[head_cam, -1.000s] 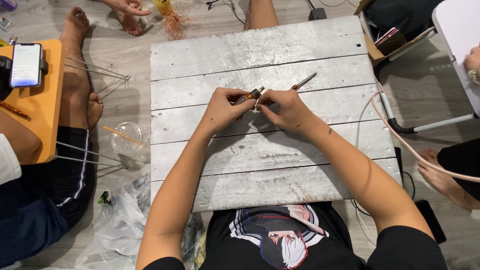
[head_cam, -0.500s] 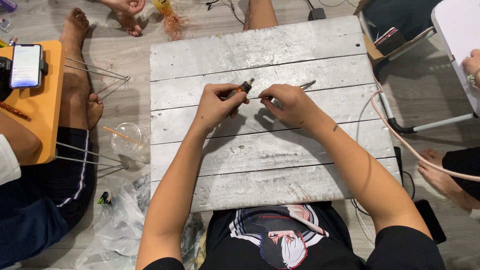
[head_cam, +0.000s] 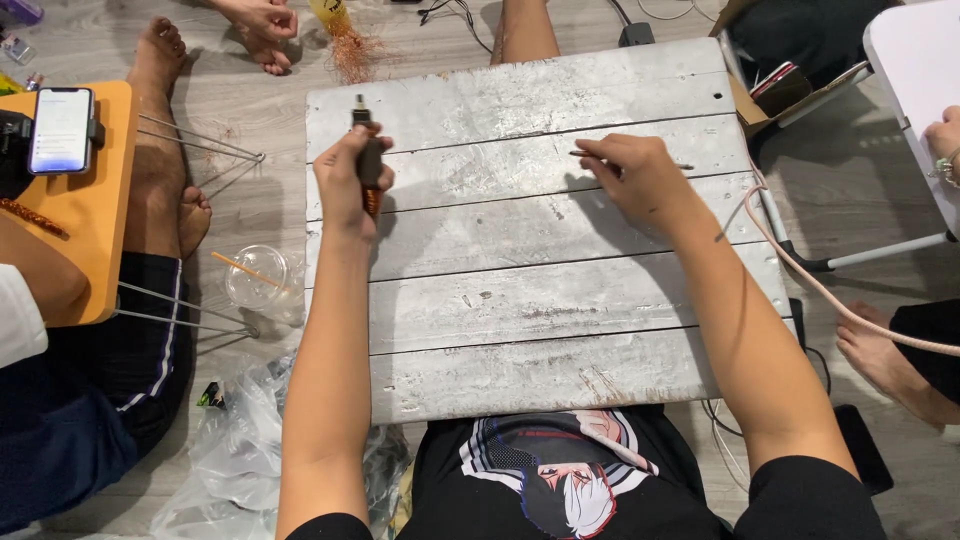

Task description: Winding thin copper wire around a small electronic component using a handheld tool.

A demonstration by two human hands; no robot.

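My left hand [head_cam: 349, 180] is closed around a small dark tool [head_cam: 368, 150] with an orange end, held upright over the left part of the whitewashed plank board [head_cam: 540, 290]. My right hand [head_cam: 632, 178] rests on the board's right part and pinches a thin dark rod [head_cam: 582, 154] between its fingertips. The two hands are well apart, with bare planks between them.
An orange lap table [head_cam: 85, 215] with a phone [head_cam: 60, 128] stands at the left beside another person's legs [head_cam: 160, 150]. A clear plastic cup [head_cam: 255, 280] and plastic bags [head_cam: 230, 470] lie on the floor. A pink cable [head_cam: 800, 270] curves along the right edge. Someone's foot [head_cam: 885, 355] is at the right.
My hands were together at the board's middle on the tool and rod. They have separated: the left hand carried the tool up and left, the right hand took the rod rightward.
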